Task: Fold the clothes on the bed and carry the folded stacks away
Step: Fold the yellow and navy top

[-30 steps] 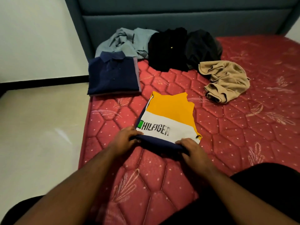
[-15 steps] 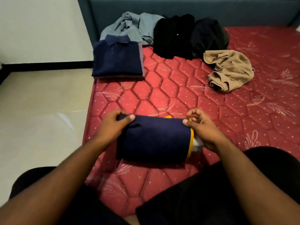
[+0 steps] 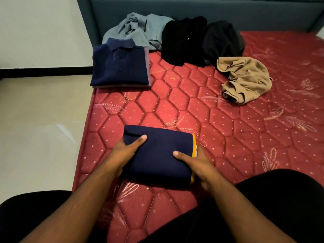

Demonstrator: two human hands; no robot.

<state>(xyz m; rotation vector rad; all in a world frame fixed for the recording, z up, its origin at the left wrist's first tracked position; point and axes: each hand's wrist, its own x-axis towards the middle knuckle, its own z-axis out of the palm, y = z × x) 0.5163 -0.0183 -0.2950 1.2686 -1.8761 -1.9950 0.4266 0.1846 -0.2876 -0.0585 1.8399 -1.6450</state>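
Head view: folded navy shirt held at both ends on the red bed

Head camera looks down on a bed (image 3: 228,130) whose red mattress is quilted in hexagons with pale leaf stitching, backed by a padded blue-grey headboard (image 3: 192,7). Glossy pale floor tiles (image 3: 38,130) lie to the left. Along the headboard sit a crumpled grey shirt (image 3: 138,28) and two rumpled black garments (image 3: 201,41); a bunched tan garment (image 3: 245,79) lies just beside them. At the left edge is a flat rectangular stack topped by a navy polo (image 3: 121,65). Nearest, a folded navy shirt (image 3: 161,155) with an orange edge lies on the mattress. The left hand (image 3: 126,151) grips its left side, thumb on top, fingers hidden beneath; the right hand (image 3: 198,162) grips the right side likewise.
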